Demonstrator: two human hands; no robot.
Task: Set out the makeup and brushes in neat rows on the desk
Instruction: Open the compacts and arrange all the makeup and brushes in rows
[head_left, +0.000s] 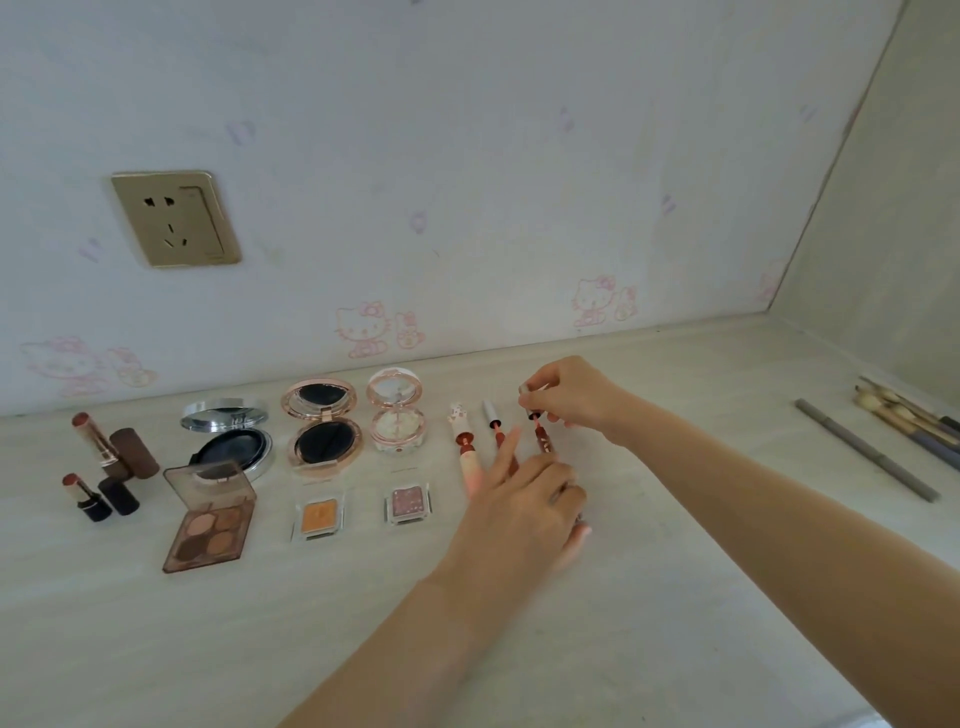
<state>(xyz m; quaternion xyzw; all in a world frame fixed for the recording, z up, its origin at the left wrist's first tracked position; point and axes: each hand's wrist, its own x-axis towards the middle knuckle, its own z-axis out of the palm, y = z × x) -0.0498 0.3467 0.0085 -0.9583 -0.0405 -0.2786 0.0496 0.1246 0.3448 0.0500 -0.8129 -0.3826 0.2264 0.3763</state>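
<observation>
Makeup lies in rows on the pale desk. At the left are two open lipsticks with their caps. Three open compacts form the back row. In front of them lie an eyeshadow palette and two small single shadows. Two lip glosses lie side by side. My right hand pinches the wand cap of a third lip gloss. My left hand holds that gloss's tube against the desk.
A grey pencil and a bundle of brushes lie at the far right, near the side wall. A gold wall socket sits on the papered back wall above the desk.
</observation>
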